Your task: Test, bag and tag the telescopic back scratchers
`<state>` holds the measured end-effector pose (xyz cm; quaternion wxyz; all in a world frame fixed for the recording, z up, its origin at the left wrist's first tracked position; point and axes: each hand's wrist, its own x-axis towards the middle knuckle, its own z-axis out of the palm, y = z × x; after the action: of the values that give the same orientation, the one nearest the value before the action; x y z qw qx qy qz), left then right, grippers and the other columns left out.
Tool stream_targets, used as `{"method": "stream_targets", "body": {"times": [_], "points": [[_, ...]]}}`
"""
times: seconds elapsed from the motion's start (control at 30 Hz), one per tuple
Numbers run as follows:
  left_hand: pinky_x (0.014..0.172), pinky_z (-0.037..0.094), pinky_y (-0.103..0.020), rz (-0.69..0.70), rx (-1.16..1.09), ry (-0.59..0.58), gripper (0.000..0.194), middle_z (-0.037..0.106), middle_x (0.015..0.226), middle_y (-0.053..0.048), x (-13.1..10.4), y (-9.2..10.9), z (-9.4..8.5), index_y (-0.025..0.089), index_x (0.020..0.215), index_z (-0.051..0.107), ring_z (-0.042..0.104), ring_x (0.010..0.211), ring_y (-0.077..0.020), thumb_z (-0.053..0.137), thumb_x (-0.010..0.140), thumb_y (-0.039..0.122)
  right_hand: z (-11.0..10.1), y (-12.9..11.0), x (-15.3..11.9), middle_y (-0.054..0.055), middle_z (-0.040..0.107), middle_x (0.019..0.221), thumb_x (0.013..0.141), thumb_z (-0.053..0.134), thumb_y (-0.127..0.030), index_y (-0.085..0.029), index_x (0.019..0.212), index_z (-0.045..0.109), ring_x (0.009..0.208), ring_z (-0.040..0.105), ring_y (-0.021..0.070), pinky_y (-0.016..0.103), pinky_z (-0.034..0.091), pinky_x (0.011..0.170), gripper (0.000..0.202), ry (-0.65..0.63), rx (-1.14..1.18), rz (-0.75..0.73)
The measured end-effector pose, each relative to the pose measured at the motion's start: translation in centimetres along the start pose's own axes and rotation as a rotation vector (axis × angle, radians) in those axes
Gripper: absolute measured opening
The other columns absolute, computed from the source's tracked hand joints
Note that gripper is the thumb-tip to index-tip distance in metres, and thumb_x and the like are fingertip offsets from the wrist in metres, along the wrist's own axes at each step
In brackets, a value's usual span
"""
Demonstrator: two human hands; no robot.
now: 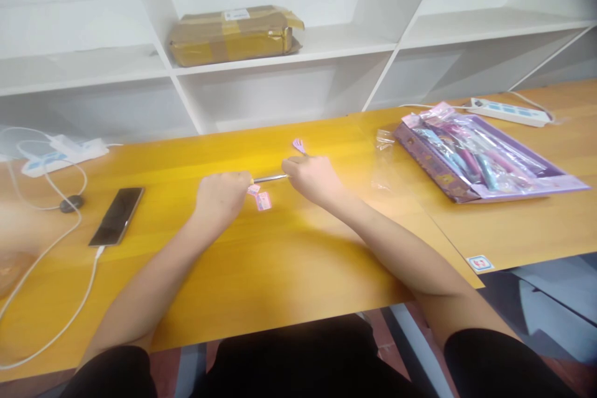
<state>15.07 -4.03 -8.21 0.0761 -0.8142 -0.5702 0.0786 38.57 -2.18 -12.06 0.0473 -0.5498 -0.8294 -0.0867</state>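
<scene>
A thin metallic rod [271, 178] spans the gap between my two fists above the yellow wooden table [261, 280]. My left hand [221, 196] is closed around its left end, where a bit of yellow shows. Around the right end, my right hand [313, 177] is wrapped. A small pink, hand-shaped piece [299, 145] sticks up just beyond my right hand; how it joins the rod is hidden. Beside my left hand are small pink printed tags [263, 201].
A purple box [466, 161] of plastic-wrapped items sits right, near a power strip [510, 111]. Clear wrapping [385, 140] lies beside it. At left are a phone [116, 216], cables and another strip [65, 157]. A taped carton [233, 37] rests on the shelf behind.
</scene>
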Motion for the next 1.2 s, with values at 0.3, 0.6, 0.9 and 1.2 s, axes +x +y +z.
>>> {"method": "stream_targets", "body": {"times": [0.3, 0.6, 0.9, 1.2], "points": [[0.064, 0.04, -0.036, -0.009, -0.01, 0.005, 0.033, 0.078, 0.084, -0.016, 0.5, -0.1, 0.2, 0.021, 0.098, 0.08, 0.079, 0.083, -0.0349, 0.048, 0.1, 0.012, 0.2, 0.1, 0.0, 0.007, 0.071, 0.089, 0.095, 0.051, 0.005, -0.016, 0.108, 0.078, 0.067, 0.048, 0.0196, 0.034, 0.013, 0.062, 0.036, 0.018, 0.016, -0.018], [0.064, 0.041, -0.037, 0.002, -0.023, 0.013, 0.03, 0.078, 0.083, -0.016, 1.3, -0.4, 1.5, 0.022, 0.094, 0.081, 0.077, 0.078, -0.0335, 0.052, 0.097, 0.015, 0.1, 0.2, 0.0, 0.008, 0.073, 0.094, 0.096, 0.052, 0.007, -0.016, 0.105, 0.078, 0.07, 0.052, 0.0192, 0.034, 0.013, 0.061, 0.036, -0.015, 0.019, -0.023], [0.068, 0.031, -0.033, -0.181, 0.066, 0.133, 0.028, 0.077, 0.089, -0.012, 2.2, -8.1, -0.1, 0.022, 0.089, 0.074, 0.068, 0.082, -0.0269, 0.047, 0.098, 0.02, -0.3, 7.0, 1.0, 0.008, 0.066, 0.083, 0.109, 0.048, -0.005, -0.016, 0.081, 0.066, 0.072, 0.052, 0.0179, 0.032, 0.017, 0.064, 0.036, 0.257, -0.018, 0.16], [0.073, 0.02, -0.03, -0.48, 0.103, 0.351, 0.031, 0.053, 0.078, -0.004, -0.9, -21.3, 0.4, 0.02, 0.078, 0.052, 0.033, 0.081, -0.0199, 0.038, 0.104, 0.03, -0.7, 22.6, -2.3, 0.011, 0.064, 0.08, 0.121, 0.045, -0.02, -0.026, 0.069, 0.034, 0.081, 0.056, 0.0176, 0.034, 0.035, 0.077, 0.053, 0.302, -0.029, 0.504]]}}
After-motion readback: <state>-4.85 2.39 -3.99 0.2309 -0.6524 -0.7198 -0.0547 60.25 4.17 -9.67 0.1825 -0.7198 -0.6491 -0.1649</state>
